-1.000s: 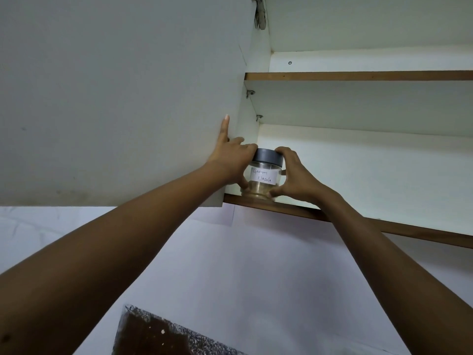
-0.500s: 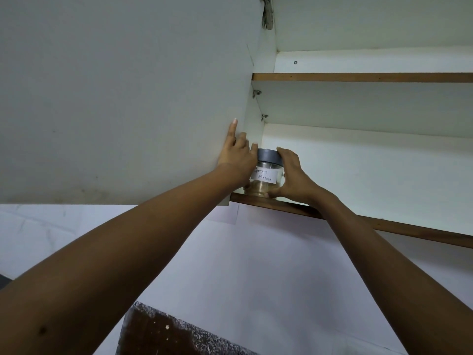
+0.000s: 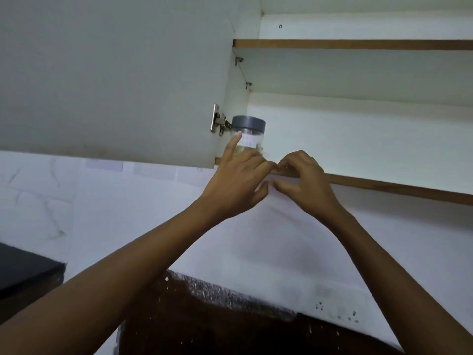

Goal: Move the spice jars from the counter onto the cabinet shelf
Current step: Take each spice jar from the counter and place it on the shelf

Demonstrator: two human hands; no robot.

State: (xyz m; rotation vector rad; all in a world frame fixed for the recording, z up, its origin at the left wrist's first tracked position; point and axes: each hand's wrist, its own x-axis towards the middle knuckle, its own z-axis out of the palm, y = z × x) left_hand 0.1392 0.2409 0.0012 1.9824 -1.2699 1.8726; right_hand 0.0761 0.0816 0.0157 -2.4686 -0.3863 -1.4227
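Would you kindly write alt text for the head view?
A grey-lidded jar stands at the left end of the lower shelf in an open cabinet. The left hand touches it with one finger; the right hand is off it.

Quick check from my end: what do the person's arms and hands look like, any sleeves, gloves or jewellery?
Both forearms are bare with no sleeves in view. The left hand and right hand wear no gloves, and no rings, watch or bracelets show. Fingernails look short and unpainted.

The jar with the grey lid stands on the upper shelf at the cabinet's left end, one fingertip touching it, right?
Not quite. The head view shows the jar on the lower shelf, not the upper shelf. The rest holds: it stands at the left end, the left hand touching it with one fingertip.
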